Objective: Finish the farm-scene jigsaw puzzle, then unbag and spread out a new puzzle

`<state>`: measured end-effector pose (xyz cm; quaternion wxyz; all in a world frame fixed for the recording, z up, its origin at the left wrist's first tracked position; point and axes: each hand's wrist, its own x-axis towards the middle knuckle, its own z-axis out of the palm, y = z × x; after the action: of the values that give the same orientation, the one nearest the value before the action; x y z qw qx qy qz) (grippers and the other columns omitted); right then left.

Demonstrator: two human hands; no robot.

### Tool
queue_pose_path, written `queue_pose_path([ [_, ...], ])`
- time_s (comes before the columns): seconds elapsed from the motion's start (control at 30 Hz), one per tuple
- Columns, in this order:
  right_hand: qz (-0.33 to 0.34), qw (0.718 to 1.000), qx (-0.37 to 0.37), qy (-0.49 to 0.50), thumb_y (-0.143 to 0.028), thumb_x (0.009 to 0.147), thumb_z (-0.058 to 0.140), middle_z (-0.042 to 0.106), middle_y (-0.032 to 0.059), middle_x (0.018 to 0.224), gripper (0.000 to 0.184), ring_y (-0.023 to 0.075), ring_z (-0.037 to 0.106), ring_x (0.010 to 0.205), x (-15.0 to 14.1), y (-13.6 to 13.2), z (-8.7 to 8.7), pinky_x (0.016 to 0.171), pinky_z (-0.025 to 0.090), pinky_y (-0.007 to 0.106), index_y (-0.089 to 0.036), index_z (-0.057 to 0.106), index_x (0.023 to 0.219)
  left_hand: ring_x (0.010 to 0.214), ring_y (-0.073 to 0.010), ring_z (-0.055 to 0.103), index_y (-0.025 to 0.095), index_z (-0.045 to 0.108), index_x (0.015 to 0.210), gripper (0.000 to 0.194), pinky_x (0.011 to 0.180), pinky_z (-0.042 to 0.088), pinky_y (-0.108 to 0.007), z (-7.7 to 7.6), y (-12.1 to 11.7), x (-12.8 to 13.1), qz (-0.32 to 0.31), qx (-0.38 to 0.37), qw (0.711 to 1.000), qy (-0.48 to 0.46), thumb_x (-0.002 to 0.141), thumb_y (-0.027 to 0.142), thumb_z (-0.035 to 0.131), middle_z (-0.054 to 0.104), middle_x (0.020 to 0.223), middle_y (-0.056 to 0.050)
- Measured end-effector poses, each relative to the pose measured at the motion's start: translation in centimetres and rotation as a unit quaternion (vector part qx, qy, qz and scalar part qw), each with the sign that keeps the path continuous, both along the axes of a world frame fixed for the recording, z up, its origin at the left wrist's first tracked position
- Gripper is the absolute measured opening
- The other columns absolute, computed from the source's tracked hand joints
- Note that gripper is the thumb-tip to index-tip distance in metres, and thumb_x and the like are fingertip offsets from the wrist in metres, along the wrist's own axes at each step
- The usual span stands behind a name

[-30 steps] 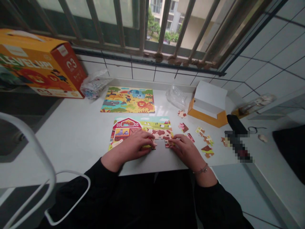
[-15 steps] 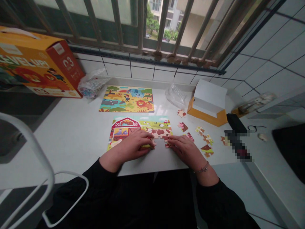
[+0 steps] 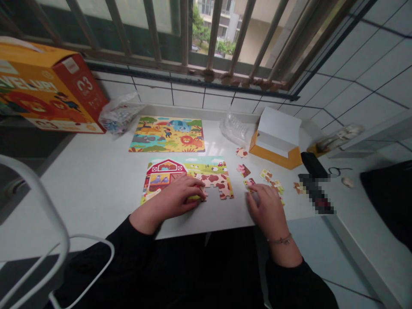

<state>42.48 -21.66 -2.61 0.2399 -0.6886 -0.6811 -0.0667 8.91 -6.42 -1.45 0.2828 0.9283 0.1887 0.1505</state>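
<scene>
A farm jigsaw puzzle [image 3: 210, 167] with a red barn and a spotted cow lies in front of me, with a gap in its lower edge. Over its lower middle rests my left hand [image 3: 180, 193], open, fingertips on the pieces left of the gap. My right hand [image 3: 265, 204] is off to the right of the puzzle, fingers apart, its index fingertip at a loose pink-and-red puzzle piece [image 3: 249, 183]. Just beyond lies another puzzle piece [image 3: 243, 170] with a pink animal. More loose pieces [image 3: 277, 186] are partly covered by the right hand.
A finished safari puzzle [image 3: 167, 135] lies behind the farm one. Around it are a clear plastic bag [image 3: 234, 130], an open orange-and-white box [image 3: 278, 154], a bag of pieces [image 3: 117, 116] and a large orange box [image 3: 54, 92]. A white tubular frame [image 3: 61, 223] stands at left.
My right hand has left the puzzle's lower right corner and moved right to the loose pieces, uncovering the cow's hind part. My left hand stays on the puzzle. The view has shifted slightly.
</scene>
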Motion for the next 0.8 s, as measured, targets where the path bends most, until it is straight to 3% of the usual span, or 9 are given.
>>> queue_pose_path([
  [0.2,-0.12,0.992,-0.039,-0.011,-0.032,0.106,0.054,0.077,0.0192,0.125,0.03,0.036,0.069,0.12,3.8,0.1,1.0,0.109,0.05,0.053,-0.016,0.073,0.121,0.133,-0.0302,0.065,0.032,0.082,0.121,0.023,0.115,0.049,-0.05,-0.4,0.1,-0.1,-0.003,0.004,1.0,-0.007,0.102,0.024,0.072,0.072,0.145,-0.007],
  [0.37,-0.262,0.961,-0.087,-0.01,-0.042,0.102,0.054,0.076,0.0245,0.128,0.044,0.0377,0.071,0.119,8.9,-0.7,1.2,0.109,0.053,0.052,-0.011,0.073,0.127,0.132,-0.0298,0.066,0.031,0.082,0.12,0.022,0.114,0.05,-0.048,-0.3,0.2,-0.1,-0.009,0.004,1.0,-0.024,0.102,0.024,0.072,0.073,0.143,-0.007],
  [0.53,-0.245,0.958,-0.145,0.026,-0.057,0.093,0.069,0.077,0.0225,0.128,0.06,0.036,0.074,0.117,11.5,-1.2,0.2,0.104,0.057,0.047,-0.013,0.07,0.132,0.129,-0.0289,0.067,0.03,0.081,0.119,0.021,0.113,0.05,-0.047,0.0,0.1,0.0,-0.01,0.017,0.999,-0.028,0.101,0.023,0.072,0.073,0.141,-0.008],
  [0.8,-0.238,0.96,-0.126,0.072,-0.052,0.092,0.069,0.08,0.0164,0.118,0.051,0.0317,0.074,0.104,11.2,-0.3,-0.4,0.096,0.057,0.045,-0.017,0.072,0.128,0.13,-0.0286,0.066,0.03,0.08,0.12,0.02,0.113,0.05,-0.048,0.2,0.1,0.0,-0.01,0.015,1.0,-0.018,0.103,0.025,0.071,0.073,0.141,-0.008],
])
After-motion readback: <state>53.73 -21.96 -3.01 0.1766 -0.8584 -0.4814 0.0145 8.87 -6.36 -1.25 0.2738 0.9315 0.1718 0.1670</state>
